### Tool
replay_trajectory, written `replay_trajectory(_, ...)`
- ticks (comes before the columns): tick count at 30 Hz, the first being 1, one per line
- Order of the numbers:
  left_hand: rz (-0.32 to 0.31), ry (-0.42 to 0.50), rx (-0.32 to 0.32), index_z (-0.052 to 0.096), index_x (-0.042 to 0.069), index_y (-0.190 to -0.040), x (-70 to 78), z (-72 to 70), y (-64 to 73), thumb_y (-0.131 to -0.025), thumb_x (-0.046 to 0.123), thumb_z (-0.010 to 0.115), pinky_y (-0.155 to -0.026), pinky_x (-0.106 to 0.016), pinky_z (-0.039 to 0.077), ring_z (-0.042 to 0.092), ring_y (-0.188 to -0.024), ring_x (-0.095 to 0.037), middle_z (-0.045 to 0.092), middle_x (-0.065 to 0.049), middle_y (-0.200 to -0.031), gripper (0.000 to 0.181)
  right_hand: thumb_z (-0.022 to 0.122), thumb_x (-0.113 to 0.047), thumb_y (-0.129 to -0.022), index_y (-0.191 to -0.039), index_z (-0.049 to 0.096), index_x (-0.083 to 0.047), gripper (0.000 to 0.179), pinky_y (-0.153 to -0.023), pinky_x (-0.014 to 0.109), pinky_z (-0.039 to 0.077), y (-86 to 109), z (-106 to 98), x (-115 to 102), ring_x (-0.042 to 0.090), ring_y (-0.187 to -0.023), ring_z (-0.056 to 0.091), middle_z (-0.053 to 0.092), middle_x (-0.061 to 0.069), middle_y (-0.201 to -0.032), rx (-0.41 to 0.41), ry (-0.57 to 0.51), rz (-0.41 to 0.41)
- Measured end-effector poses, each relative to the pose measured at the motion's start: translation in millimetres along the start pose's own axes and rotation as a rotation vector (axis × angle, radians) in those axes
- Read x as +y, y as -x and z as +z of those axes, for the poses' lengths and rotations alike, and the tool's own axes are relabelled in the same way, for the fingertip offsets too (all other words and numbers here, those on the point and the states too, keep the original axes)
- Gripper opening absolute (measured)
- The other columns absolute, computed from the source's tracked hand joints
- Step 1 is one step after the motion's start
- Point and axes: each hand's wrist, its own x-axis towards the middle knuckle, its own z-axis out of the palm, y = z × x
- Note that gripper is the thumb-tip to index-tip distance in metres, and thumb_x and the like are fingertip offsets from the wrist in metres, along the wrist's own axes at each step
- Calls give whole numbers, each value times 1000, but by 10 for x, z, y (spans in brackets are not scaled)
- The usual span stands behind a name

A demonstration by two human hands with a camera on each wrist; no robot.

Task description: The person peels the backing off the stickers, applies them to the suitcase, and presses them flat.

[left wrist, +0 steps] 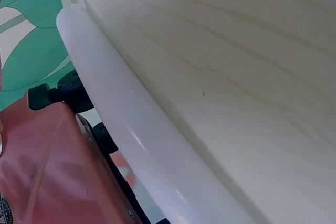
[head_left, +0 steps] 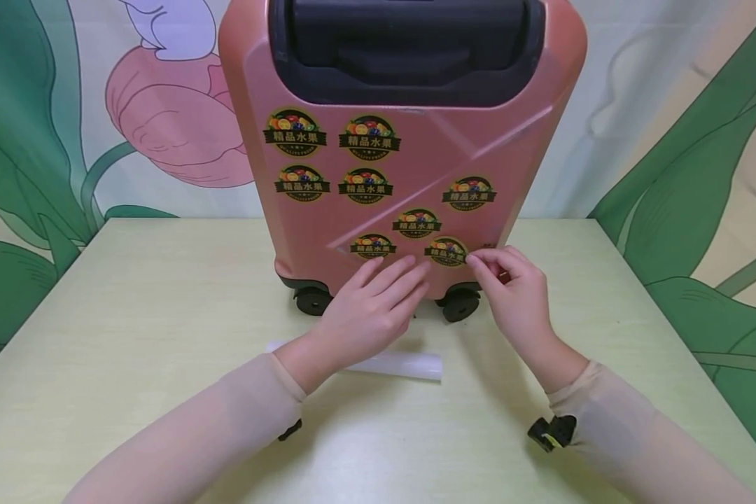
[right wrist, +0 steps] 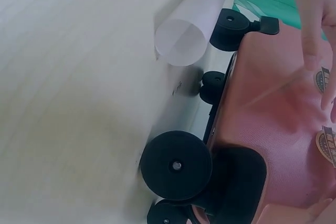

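Note:
A pink suitcase (head_left: 428,154) with several round fruit stickers (head_left: 365,185) on its front stands upright on the table. At the lower right, my right hand (head_left: 518,294) pinches the right end of one fruit sticker (head_left: 446,252) between thumb and index finger, close against the case. My left hand (head_left: 372,315) has its fingers extended just below the lower stickers, near the suitcase front, and holds nothing. Another sticker (head_left: 373,245) lies right above its fingertips. In the right wrist view the left fingers (right wrist: 311,40) hang beside the pink surface (right wrist: 262,119).
A white rolled sheet (head_left: 403,365) lies on the light wood table (head_left: 164,294), partly under my left hand. Black wheels (head_left: 460,305) support the suitcase. A leaf-patterned backdrop (head_left: 699,231) stands behind and at both sides.

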Motion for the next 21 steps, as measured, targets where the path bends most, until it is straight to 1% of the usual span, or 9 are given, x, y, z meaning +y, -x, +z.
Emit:
replay_trajectory(6,3,-17,-50,62,10,-124,0,36,5,-89,22,56,-102,-45,34,39,-130,-23,48,-8,-138,38,66,-14,-87,-89,70,0,15,-50,20,33,-30,25,28,15,-63,42,47,5,-69,0,-2,36)
replay_trajectory(15,1,-39,-101,57,9,-129,4,63,-18,-88,23,56,-104,-46,29,33,-134,-23,43,-7,-142,43,66,-15,-87,-88,70,0,15,-50,20,33,-61,35,49,15,-61,42,48,5,-69,10,-17,39)
replay_trajectory(18,1,-54,-140,54,10,-132,0,68,-28,-88,24,57,-106,-47,27,29,-136,-23,39,-7,-145,46,66,-16,-88,-89,70,0,16,-50,19,34,-68,34,47,15,-62,42,48,5,-69,2,-13,46)
replay_trajectory(21,-3,-77,-204,50,11,-136,-14,72,-46,-89,28,58,-109,-47,20,22,-139,-21,32,-6,-149,51,66,-16,-88,-90,71,0,17,-50,19,34,-76,23,42,16,-62,42,49,6,-69,-4,-4,52)
